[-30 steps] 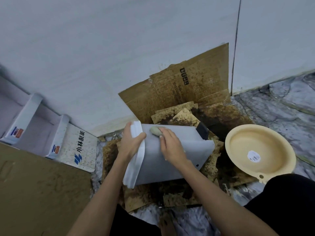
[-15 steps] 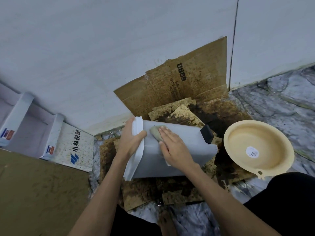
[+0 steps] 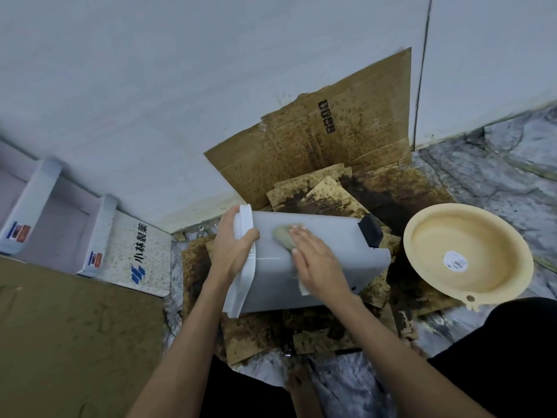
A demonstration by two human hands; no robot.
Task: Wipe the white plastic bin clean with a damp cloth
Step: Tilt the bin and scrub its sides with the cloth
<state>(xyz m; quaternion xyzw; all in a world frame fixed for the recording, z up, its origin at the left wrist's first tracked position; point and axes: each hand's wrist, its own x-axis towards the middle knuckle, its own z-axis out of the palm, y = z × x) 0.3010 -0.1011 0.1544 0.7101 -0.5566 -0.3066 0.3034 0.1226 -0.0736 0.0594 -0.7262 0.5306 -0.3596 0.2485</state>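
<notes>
The right hand (image 3: 313,260) is lying flat, fingers together, pressing a greenish cloth (image 3: 283,238) against the bin (image 3: 325,236); most of the cloth is hidden under the palm, with only one end and a pale corner showing. The left hand (image 3: 230,251) is gripping the bin's rim (image 3: 244,260), thumb curling over the outside (its fingers are hidden inside). The bin is lying on its side on stained cardboard (image 3: 331,146) on the floor, mouth toward the person, its white wall looking smooth and pale. A black part (image 3: 372,230) is sitting at its far end, hard to make out. A cream basin (image 3: 467,251) is resting just to the right.
</notes>
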